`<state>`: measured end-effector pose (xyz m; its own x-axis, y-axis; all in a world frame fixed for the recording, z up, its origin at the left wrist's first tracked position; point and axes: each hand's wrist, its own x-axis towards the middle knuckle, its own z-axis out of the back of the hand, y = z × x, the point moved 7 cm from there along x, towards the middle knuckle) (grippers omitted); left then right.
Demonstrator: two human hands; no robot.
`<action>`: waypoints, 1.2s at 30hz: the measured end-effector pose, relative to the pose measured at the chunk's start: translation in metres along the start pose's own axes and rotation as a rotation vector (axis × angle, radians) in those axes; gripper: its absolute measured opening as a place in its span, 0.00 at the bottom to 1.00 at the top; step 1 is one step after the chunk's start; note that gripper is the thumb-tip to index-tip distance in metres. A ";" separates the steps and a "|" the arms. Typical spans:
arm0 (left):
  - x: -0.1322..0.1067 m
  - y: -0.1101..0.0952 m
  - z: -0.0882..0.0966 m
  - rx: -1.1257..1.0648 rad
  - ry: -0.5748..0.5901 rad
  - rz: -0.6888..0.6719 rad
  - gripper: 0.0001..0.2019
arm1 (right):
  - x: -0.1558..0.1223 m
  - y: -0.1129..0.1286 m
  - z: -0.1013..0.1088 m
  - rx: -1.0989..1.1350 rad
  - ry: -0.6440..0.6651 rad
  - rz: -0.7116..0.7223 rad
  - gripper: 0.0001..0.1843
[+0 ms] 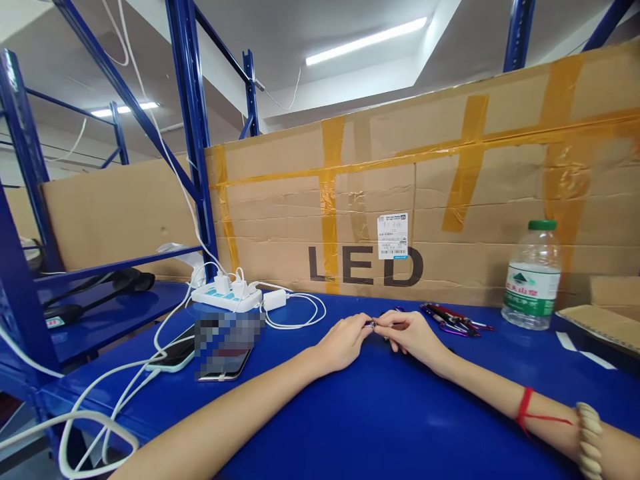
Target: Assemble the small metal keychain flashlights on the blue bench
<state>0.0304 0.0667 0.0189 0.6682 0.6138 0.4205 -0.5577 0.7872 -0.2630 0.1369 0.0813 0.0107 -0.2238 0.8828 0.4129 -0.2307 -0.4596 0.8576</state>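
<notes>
Holding small piece (373, 325) two-handed

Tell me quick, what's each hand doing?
Left hand: closed, holding a small thing too tiny to name.
Right hand: closed, pinching the same small thing.

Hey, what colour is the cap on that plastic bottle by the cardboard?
The cap is green, shown in the head view.

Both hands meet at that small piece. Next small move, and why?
Probably a slight turn by the right hand of the small dark-and-silver piece, with the left hand steadying it. Both hands pinch it, so neither needs to reach, and they cover most of it; turning might expose more. I'd leave the slim black, red and purple pens alone.
</notes>
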 end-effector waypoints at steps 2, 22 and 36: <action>0.000 -0.002 0.000 -0.041 0.001 0.001 0.11 | 0.000 -0.002 0.002 0.019 0.012 0.012 0.17; -0.003 -0.018 0.007 0.166 -0.100 -0.110 0.12 | -0.012 0.000 0.003 0.026 0.012 -0.036 0.16; -0.002 -0.015 0.006 0.428 -0.158 -0.105 0.13 | -0.013 -0.008 0.005 -0.037 -0.056 -0.190 0.16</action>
<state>0.0347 0.0532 0.0272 0.6669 0.4897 0.5616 -0.6666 0.7289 0.1560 0.1464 0.0742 -0.0002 -0.1201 0.9576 0.2618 -0.2986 -0.2863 0.9104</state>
